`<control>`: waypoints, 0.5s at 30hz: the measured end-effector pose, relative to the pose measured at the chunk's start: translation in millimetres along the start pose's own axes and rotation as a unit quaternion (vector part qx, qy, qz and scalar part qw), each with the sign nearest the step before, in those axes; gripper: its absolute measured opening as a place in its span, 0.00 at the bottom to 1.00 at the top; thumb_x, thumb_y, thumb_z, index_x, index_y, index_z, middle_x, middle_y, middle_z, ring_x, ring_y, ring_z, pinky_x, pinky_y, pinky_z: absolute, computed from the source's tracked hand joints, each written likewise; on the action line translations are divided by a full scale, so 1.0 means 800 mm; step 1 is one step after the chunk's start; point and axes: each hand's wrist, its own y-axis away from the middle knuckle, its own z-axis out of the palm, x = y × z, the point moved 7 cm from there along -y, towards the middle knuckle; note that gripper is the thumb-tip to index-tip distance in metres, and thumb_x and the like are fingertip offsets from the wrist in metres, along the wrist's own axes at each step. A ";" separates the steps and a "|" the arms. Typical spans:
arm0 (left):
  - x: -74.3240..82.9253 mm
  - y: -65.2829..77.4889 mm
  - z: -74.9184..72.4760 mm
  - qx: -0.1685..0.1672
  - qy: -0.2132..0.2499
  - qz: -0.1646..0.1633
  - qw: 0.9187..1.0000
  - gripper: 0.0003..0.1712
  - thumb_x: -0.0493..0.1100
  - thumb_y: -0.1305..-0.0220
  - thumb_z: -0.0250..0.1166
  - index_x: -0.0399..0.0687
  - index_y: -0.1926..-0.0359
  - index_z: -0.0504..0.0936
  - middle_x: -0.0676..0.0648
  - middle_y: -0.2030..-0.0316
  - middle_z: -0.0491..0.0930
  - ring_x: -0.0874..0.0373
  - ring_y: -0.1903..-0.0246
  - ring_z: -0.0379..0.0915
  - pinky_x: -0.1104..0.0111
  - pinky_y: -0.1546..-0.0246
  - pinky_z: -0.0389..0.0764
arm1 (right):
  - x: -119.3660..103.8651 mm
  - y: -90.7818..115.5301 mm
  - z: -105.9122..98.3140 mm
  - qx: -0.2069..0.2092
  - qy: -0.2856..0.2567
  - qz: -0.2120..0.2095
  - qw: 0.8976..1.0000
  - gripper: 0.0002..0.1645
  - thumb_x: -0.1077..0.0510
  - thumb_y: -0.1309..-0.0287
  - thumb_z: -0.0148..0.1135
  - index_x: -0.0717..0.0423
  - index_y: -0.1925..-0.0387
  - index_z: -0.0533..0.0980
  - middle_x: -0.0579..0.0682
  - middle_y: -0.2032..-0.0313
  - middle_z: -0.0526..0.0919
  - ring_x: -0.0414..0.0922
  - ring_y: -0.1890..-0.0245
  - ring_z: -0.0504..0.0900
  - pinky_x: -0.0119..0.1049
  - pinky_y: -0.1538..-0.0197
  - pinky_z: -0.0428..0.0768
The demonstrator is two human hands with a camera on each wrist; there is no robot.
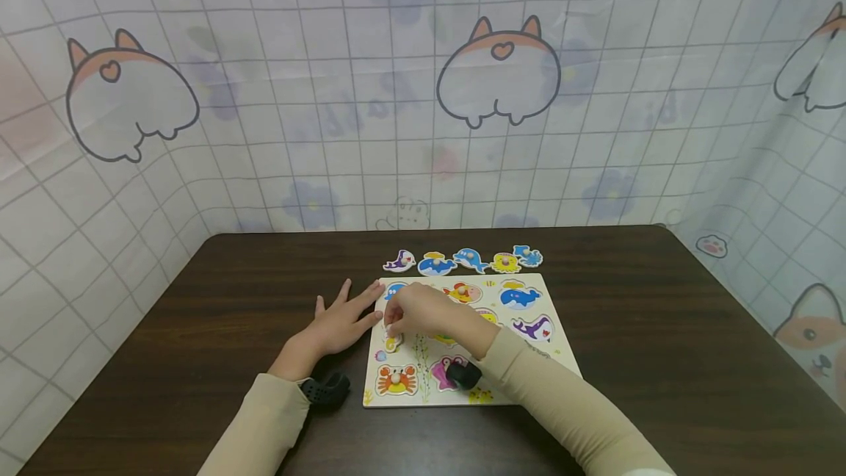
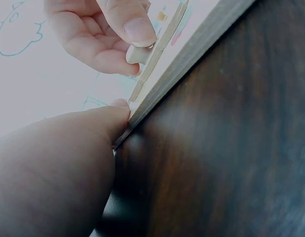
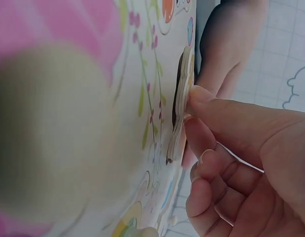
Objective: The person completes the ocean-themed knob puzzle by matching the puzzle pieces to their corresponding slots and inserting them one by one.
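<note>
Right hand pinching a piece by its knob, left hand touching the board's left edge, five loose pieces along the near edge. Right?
One fix: the five loose pieces lie along the board's far edge, as the head view shows. The right hand pinches a knob and the left hand touches the left edge, as you said.

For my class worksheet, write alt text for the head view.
A person's right hand pinches a yellow piece at a sea-animal puzzle board while the left hand touches its left edge. Five more pieces lie beyond the board on a dark table.
</note>
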 end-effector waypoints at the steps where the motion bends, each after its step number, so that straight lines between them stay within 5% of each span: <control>1: 0.000 0.000 0.000 0.000 0.001 0.000 1.000 0.35 0.64 0.32 0.45 0.65 0.28 0.50 0.54 0.30 0.50 0.41 0.31 0.29 0.33 0.45 0.27 | 0.000 0.000 -0.001 -0.001 0.001 0.001 1.000 0.03 0.53 0.49 0.69 0.44 0.73 0.80 0.37 0.76 0.78 0.37 0.74 0.74 0.30 0.67 0.74; 15: 0.000 0.000 0.000 0.000 -0.004 0.000 1.000 0.35 0.63 0.32 0.45 0.65 0.28 0.50 0.54 0.30 0.49 0.41 0.31 0.28 0.32 0.46 0.27 | 0.000 -0.001 -0.003 -0.002 0.015 0.009 1.000 0.03 0.53 0.50 0.70 0.44 0.72 0.81 0.36 0.76 0.78 0.37 0.74 0.75 0.30 0.67 0.74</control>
